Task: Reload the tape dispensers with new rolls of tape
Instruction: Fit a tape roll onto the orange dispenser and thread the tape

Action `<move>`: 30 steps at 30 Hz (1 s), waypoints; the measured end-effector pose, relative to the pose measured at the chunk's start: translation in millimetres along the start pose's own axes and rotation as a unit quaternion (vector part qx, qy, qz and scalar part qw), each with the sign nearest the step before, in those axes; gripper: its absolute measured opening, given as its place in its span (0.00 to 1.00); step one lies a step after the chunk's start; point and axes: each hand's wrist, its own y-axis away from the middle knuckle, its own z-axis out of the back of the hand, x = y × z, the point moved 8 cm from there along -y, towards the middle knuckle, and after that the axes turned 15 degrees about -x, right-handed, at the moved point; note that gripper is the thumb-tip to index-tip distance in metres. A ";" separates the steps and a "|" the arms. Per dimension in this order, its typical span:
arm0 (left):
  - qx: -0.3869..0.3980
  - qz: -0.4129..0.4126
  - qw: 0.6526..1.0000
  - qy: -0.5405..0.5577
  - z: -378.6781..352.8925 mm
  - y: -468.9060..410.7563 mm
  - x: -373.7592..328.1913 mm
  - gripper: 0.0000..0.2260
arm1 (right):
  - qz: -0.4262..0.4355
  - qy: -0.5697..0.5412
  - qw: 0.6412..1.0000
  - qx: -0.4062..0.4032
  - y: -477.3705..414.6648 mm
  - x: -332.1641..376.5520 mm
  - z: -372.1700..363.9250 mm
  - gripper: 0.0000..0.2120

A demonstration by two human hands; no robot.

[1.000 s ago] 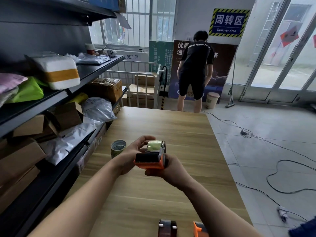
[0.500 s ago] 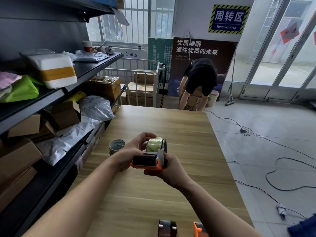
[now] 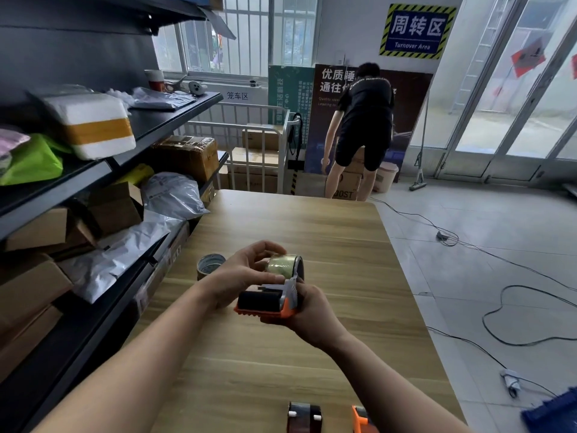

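Wood-grain table (image 3: 312,232) in a parcel room, with the orange plastic dispenser (image 3: 265,303) held just above its middle: right hand (image 3: 312,310) wrapped round the body from 3 o'clock, left hand (image 3: 237,276) pinching the glossy yellowish tape roll (image 3: 282,265) at its 12 o'clock end with curled fingers (image 3: 265,246). I'd square the round core on the hub, then feed the sticky end over the black roller (image 3: 260,300) toward the toothed edge (image 3: 259,313). Spare roll (image 3: 209,265) stands at 9 o'clock.

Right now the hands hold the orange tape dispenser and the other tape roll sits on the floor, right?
Not the floor: the head view shows the other tape roll on the table. The left hand and right hand do hold the orange tape dispenser.
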 end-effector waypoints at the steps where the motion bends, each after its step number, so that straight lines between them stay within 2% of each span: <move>1: 0.000 -0.007 1.000 -0.003 -0.4 -1.0 -1.4 0.25 | 0.000 -0.005 1.000 -0.001 -0.1 2.3 1.1 0.22; 7: 0.012 -0.021 0.999 -0.023 -3.9 -1.8 -3.0 0.24 | -0.010 -0.016 1.000 -0.008 0.0 5.4 4.6 0.24; 9: 0.007 0.001 0.999 -0.047 -2.6 -3.5 0.1 0.32 | -0.010 -0.019 1.000 -0.005 0.2 6.6 5.0 0.22; 11: -0.019 0.068 0.995 -0.072 0.4 -5.3 9.1 0.37 | -0.008 -0.014 1.000 0.008 1.1 5.7 2.4 0.20; 13: -0.029 0.137 0.988 -0.071 1.2 -3.6 17.2 0.30 | -0.007 -0.004 1.000 0.017 2.3 3.7 -0.4 0.20; 14: -0.025 0.142 0.988 -0.064 1.1 -3.6 18.3 0.25 | -0.004 0.001 1.000 0.017 2.8 2.4 -0.7 0.20; 16: -0.018 0.105 0.994 -0.035 1.6 -4.9 13.1 0.18 | 0.004 0.009 1.000 0.015 3.1 1.8 -0.3 0.21; 17: -0.017 0.083 0.996 -0.012 2.3 -5.4 10.1 0.18 | 0.002 0.006 1.000 0.013 3.1 1.4 0.6 0.21; 20: -0.003 0.035 0.999 0.008 0.3 -6.3 3.5 0.27 | -0.010 -0.006 1.000 0.010 1.5 -0.6 3.6 0.22; 23: 0.013 0.022 1.000 0.001 -3.7 -8.3 2.6 0.33 | -0.014 -0.015 1.000 0.008 0.8 2.3 6.6 0.22; 30: 0.000 0.025 0.999 -0.023 -3.1 -10.5 3.2 0.39 | -0.017 -0.006 1.000 -0.002 -0.3 -3.8 8.7 0.24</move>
